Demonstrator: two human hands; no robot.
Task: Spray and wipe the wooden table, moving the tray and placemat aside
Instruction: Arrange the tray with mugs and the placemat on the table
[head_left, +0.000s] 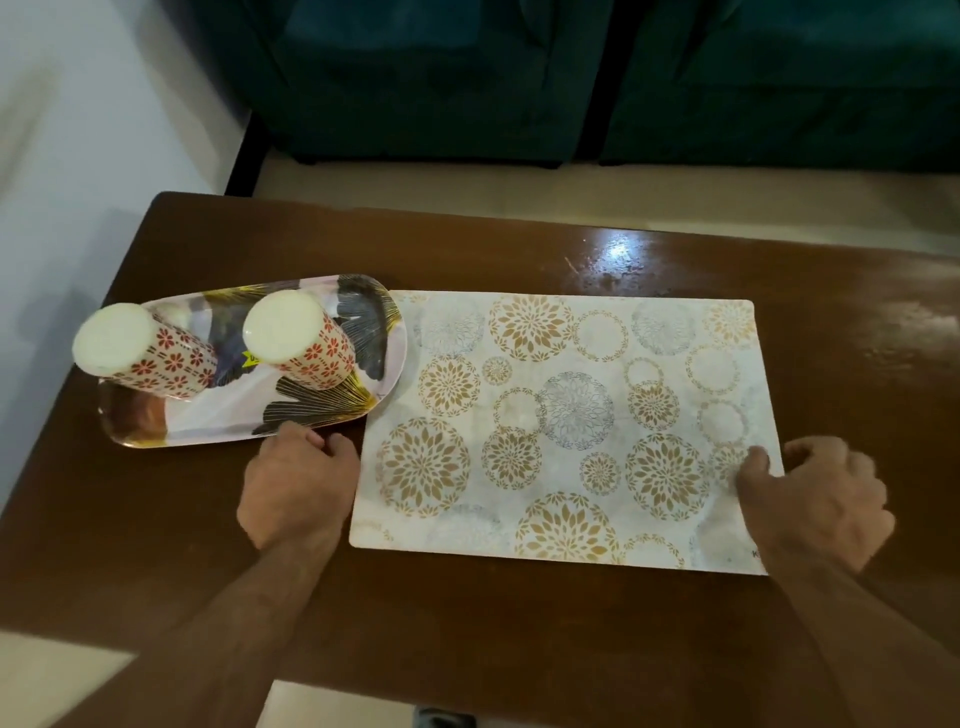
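Observation:
A dark wooden table (519, 613) carries a patterned tray (218, 421) at the left and a pale placemat (566, 415) with gold and grey floral circles at the centre right. Two upturned cups with red flower prints (150, 353) (306, 343) stand on the tray. My left hand (298, 483) rests with curled fingers at the tray's near rim, just left of the placemat's left edge; whether it grips anything is unclear. My right hand (815, 499) holds the placemat's right edge, thumb on top and fingers curled past the edge.
A dark teal sofa (571, 78) stands beyond the table's far edge, with a strip of pale floor (467, 187) between them. A white wall (78, 156) lies to the left. The table's far right part (623, 254) shines with a wet-looking glare.

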